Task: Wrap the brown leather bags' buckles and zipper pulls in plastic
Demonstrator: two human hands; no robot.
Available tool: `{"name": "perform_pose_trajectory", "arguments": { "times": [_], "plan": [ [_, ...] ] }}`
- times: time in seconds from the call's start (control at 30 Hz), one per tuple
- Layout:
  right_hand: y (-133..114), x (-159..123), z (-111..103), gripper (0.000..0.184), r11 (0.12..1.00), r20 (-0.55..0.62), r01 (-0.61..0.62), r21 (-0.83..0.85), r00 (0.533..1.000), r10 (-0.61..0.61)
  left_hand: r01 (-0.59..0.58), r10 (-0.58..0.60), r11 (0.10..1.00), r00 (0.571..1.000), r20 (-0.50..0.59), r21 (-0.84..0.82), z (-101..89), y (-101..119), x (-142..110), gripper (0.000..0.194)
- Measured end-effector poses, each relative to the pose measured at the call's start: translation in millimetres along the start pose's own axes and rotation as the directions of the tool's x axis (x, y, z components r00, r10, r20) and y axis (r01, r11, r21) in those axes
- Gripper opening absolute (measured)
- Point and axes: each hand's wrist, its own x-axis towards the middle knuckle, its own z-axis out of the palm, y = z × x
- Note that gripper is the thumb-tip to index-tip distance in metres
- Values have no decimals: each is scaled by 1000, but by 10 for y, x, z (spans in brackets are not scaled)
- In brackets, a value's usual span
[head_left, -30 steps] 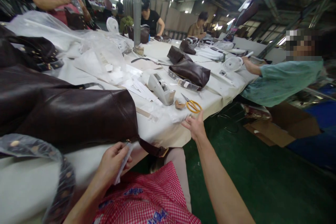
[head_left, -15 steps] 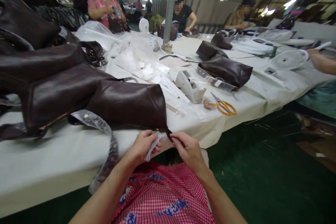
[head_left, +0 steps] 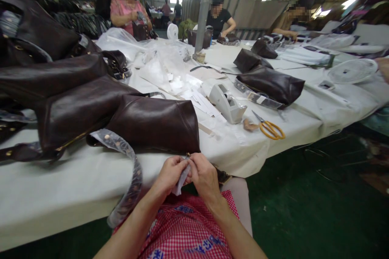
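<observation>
Film point(head_left: 181, 182), pale and crumpled, is pinched between the thumb and fingers of the left hand point(head_left: 172, 171), just in front of the right end of the near bag point(head_left: 156, 123). At the same spot the thumb and fingers of the right hand point(head_left: 204, 171) are drawn in close against the left fingertips; whether film or a part of the bag is gripped by them cannot be told. A small metal fitting point(head_left: 188, 155) is seen at the lower right corner of the near bag, directly above the fingertips.

The near bag, dark brown, is laid on its side at the front edge of the white-covered table point(head_left: 69, 188). From its lower left, a studded strap point(head_left: 135, 166) wrapped in clear plastic is draped over the edge. To its left, a second brown bag point(head_left: 79, 109) is laid, with more bags heaped behind. To its right, a tape dispenser point(head_left: 227, 103), a brown scrap point(head_left: 251, 124) and orange-handled scissors point(head_left: 263, 122) are set out, and farther right a brown bag with a wrapped strap point(head_left: 258, 99) is placed. Behind it, paper strips point(head_left: 202, 103) and loose plastic sheets point(head_left: 162, 62) are strewn. Beyond these, dark items are handled by a person in pink point(head_left: 129, 14).
</observation>
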Motion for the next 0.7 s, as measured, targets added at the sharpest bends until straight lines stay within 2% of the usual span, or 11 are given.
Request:
{"name": "perform_pose_trajectory", "arguments": {
  "times": [0.07, 0.13, 0.33, 0.43, 0.6, 0.7],
  "plan": [
    [27, -18, 29, 24, 988, -54, 99, -123, 993, -106, -14, 14, 999, 1000, 4, -41, -1, -27, 17, 27],
    [69, -37, 62, 25, 974, -84, 139, -177, 984, -156, -15, 16, 996, 1000, 12, -90, -2, -59, 36, 28],
    [177, -5, 101, 23, 973, -75, 216, -84, 972, -222, -2, 4, 994, 1000, 16, -113, -13, -78, 68, 32],
    [161, 31, 94, 21, 981, -64, 191, -30, 979, -193, 4, -1, 993, 1000, 25, -117, -18, -47, 54, 32],
    [67, 47, 88, 23, 998, -34, 62, 26, 998, -61, 58, -59, 995, 998, -2, -82, -19, 40, -14, 31],
    [27, 31, 83, 25, 999, -35, 10, 42, 999, -9, 52, -52, 997, 999, -8, -61, -12, 83, -43, 30]
  ]
}}
